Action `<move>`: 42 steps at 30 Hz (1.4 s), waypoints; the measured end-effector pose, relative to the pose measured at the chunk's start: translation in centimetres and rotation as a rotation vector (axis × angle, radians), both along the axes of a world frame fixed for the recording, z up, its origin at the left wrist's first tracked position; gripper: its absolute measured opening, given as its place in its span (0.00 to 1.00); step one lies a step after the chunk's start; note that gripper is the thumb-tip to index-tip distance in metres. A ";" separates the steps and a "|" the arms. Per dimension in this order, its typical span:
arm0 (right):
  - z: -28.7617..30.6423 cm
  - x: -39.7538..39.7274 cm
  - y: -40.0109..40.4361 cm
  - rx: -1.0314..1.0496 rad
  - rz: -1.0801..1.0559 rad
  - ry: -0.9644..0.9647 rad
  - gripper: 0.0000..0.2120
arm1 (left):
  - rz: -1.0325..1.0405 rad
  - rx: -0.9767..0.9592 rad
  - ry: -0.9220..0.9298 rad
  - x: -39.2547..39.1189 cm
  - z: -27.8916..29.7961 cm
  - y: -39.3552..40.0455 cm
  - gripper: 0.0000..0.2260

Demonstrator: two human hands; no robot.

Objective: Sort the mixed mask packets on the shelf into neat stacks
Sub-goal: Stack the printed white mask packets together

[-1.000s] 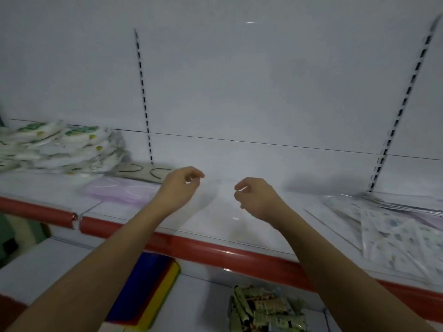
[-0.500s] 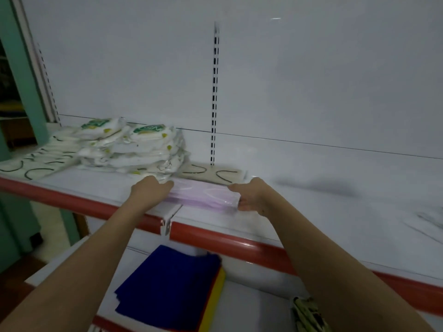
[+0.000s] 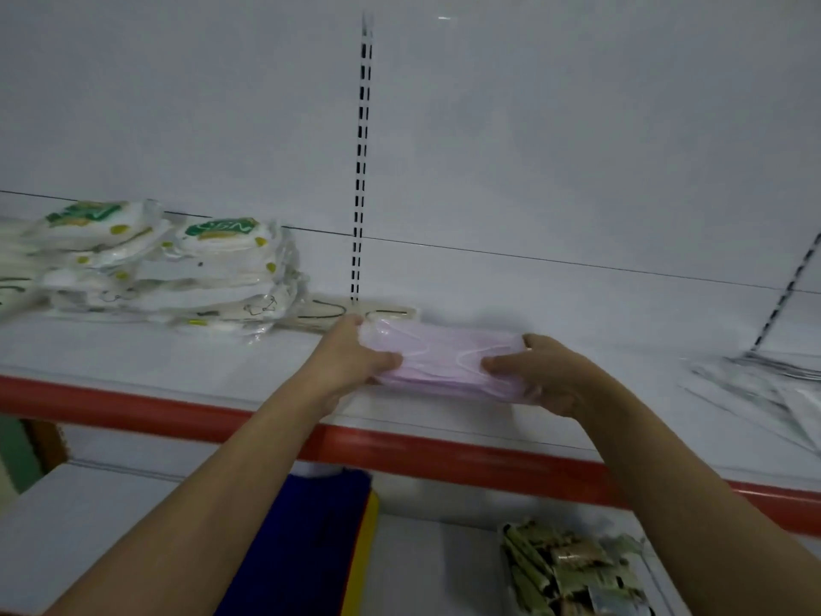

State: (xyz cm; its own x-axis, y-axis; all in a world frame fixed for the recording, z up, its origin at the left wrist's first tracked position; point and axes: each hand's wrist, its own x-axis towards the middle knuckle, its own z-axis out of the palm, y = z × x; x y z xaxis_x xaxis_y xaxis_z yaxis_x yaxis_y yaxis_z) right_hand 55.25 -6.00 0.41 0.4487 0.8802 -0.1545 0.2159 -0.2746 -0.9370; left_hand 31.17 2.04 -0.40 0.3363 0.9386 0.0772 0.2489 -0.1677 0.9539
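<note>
A clear packet of pink masks (image 3: 444, 362) is held just above the white shelf (image 3: 177, 366), near its middle. My left hand (image 3: 351, 357) grips the packet's left end, thumb on top. My right hand (image 3: 542, 375) grips its right end the same way. Behind the packet, against the back wall, lies a beige mask packet (image 3: 342, 309) with black ear loops. Two stacks of white mask packets with green labels (image 3: 177, 269) stand at the left. Flat clear packets of patterned masks (image 3: 764, 384) lie spread at the far right.
A red rail (image 3: 444, 455) runs along the shelf's front edge. On the lower shelf are a blue and yellow stack (image 3: 311, 549) and several olive-green sachets (image 3: 573, 571). A slotted upright (image 3: 360, 171) runs up the white back wall.
Both hands went from empty over the bare shelf to the pink packet, took hold of its two ends and carried it rightward, in front of the beige packet.
</note>
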 end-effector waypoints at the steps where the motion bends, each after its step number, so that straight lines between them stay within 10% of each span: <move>1: 0.1 1.9 -1.0 0.015 -0.015 0.026 0.23 | -0.028 0.049 0.015 1.6 0.0 -0.7 0.38; 12: 0.4 11.8 0.9 0.085 -0.106 -0.097 0.08 | -0.058 0.402 0.500 17.2 -1.3 2.4 0.16; 21: -0.9 14.3 4.3 -0.110 -0.002 -0.759 0.42 | 0.184 0.444 0.870 19.1 -1.4 3.6 0.17; 32: 7.1 24.4 -5.1 0.260 0.058 -0.570 0.10 | -0.018 0.600 0.470 30.2 4.8 -6.1 0.11; 38: 7.0 32.1 -15.9 -0.092 0.006 -0.786 0.08 | -0.503 0.386 0.565 38.9 3.5 -13.0 0.25; 42: 4.5 34.2 -20.6 -0.498 0.007 -1.022 0.29 | -0.540 0.425 0.838 42.2 -0.4 -14.8 0.35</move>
